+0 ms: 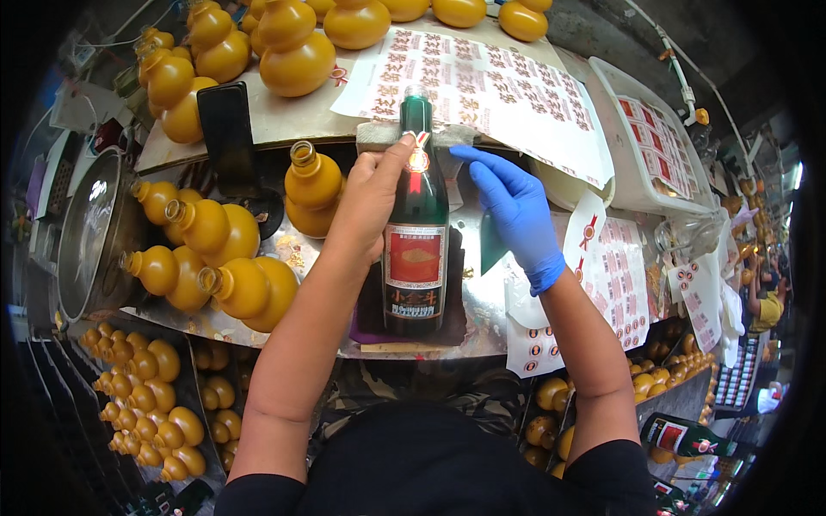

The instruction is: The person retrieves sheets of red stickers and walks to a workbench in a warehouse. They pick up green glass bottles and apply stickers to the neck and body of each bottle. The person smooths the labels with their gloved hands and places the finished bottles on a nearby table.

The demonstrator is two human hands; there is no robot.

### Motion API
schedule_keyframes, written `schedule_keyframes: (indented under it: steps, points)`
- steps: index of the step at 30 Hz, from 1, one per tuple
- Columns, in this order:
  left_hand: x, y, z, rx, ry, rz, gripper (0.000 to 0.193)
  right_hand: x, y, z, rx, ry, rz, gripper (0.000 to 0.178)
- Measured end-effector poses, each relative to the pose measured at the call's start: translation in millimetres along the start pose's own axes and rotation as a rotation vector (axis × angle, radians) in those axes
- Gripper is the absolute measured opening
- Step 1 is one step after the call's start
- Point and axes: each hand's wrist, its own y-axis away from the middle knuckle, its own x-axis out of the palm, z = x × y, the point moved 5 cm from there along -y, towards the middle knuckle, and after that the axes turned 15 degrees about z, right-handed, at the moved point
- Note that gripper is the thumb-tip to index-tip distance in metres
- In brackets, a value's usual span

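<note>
The bottle (416,258) is lying on a dark pad (456,292), its base pointing nearer than the left grip (370,193). That grip is clamping on the neck, its thumb pressing the sticker (419,161). Just right of the neck, the gloved right grip (519,206) is hovering, thumb and forefinger standing apart. Left of the left grip, yellow gourds (245,292) are crowding the worktop (482,318); right of the right grip, label sheets (615,292) are spreading. Beyond both grips, a large sheet (482,77) is lying beside more gourds (297,60).
</note>
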Motion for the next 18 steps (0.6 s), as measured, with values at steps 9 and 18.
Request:
schedule_keyframes:
  steps: [9, 18]
  points:
    - [-2.4, 1.4, 0.9, 0.05, -0.03, -0.048, 0.026, 28.9, -12.3, 10.4, -0.216, 0.459, -0.005, 0.05]
    - [-10.9, 1.7, 5.4, 0.004, -0.044, -0.143, 0.026, 8.2, -11.0, -5.7, 0.23, -0.529, -0.189, 0.039]
